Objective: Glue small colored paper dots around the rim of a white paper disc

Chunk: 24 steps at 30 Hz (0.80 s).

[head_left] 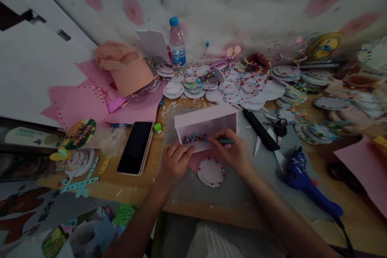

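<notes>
A white open-fronted box (208, 115) is tipped towards me on the grey cutting mat (187, 193). Small red, blue and pale bits (195, 138) are heaped along its lower inside edge. The fingers of my left hand (176, 160) are closed on the box's front left rim. My right hand (232, 151) pinches slim dark green tweezers (225, 141), whose tips reach the bits inside the box. Below the box lies a round white paper disc (211, 172) edged with red dots, partly over a pink sheet (196, 159).
Decorated paper discs (232, 88) pile up along the back, beside a water bottle (177, 42). At right lie a blue glue gun (311, 187), a black-handled knife (261, 129) and keys (279, 125). A phone (135, 148) and pink sheets (77, 105) are at left.
</notes>
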Tool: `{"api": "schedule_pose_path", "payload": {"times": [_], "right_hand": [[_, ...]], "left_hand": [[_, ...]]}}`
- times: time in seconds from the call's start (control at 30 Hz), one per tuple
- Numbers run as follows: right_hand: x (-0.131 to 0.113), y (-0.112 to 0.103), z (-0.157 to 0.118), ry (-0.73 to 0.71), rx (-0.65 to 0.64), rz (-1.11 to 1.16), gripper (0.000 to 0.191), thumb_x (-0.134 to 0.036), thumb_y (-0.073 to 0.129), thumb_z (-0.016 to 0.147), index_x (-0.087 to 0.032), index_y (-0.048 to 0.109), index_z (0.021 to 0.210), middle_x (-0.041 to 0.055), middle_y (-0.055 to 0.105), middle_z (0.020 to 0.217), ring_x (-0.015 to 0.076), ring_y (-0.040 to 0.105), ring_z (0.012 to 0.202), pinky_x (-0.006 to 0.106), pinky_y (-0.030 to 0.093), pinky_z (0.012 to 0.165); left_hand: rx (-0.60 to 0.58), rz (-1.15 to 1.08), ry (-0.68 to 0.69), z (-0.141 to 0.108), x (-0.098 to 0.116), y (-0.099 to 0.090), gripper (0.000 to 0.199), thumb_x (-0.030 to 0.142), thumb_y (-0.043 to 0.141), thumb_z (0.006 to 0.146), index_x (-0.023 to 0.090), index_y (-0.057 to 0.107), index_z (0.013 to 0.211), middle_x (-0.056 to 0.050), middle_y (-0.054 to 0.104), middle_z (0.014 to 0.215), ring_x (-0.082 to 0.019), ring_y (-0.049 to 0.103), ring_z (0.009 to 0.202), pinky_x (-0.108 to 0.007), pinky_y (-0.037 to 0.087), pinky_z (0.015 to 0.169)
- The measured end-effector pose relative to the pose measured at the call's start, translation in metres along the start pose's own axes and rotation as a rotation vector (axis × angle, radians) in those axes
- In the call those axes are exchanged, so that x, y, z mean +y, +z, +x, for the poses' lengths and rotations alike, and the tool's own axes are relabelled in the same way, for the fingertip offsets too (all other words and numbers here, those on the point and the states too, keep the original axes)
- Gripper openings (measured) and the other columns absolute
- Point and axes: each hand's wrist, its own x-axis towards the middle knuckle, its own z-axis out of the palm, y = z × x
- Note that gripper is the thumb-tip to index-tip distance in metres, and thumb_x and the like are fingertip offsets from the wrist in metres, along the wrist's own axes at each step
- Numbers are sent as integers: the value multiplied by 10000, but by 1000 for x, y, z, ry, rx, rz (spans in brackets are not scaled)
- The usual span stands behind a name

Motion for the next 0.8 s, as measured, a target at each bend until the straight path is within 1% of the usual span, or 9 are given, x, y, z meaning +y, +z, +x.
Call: {"api": "schedule_pose_path", "payload": {"times": [0.13,0.33,0.5,0.57,0.67,0.8], "right_hand": [[1,3,-2,29,13,-38,169,-360,654,804,-210,592,760,-1,645,682,138,610,591,249,489,543],[3,6,-2,29,36,-67,193,-383,663,794,-207,596,753,-3,655,691,144,620,606,260,487,564],[1,9,-3,39,21,-43,175,-363,668,792,-207,600,751,-7,649,675,135,610,585,240,473,525],[-1,10,-2,52,41,-32,178,-357,668,788,-208,596,723,-11,636,643,131,596,559,236,463,502],[-5,9,-2,67,106,-12,196,-351,681,769,-209,583,677,-19,607,588,126,566,517,235,440,470],[-8,4,-1,85,163,37,208,-349,699,749,-207,575,662,-20,589,576,128,545,517,242,424,473]], "left_hand": [[-26,8,2,1,0,-1,193,153,526,908,203,686,1004,-24,680,765,-162,559,731,-328,385,749],[-18,15,16,3,1,-3,183,133,528,905,188,688,975,-21,685,759,-166,542,712,-321,390,737],[-24,21,14,3,2,-3,169,132,551,893,184,689,974,-23,684,760,-169,537,722,-321,399,756],[-30,25,12,3,1,-3,168,136,546,896,182,688,974,-25,682,758,-168,538,722,-322,402,755],[-52,25,9,3,1,-3,196,148,508,917,186,686,990,-32,684,776,-164,545,725,-324,407,754],[-53,10,5,1,1,-3,196,147,513,912,179,686,998,-32,682,779,-168,543,731,-327,410,755]]}}
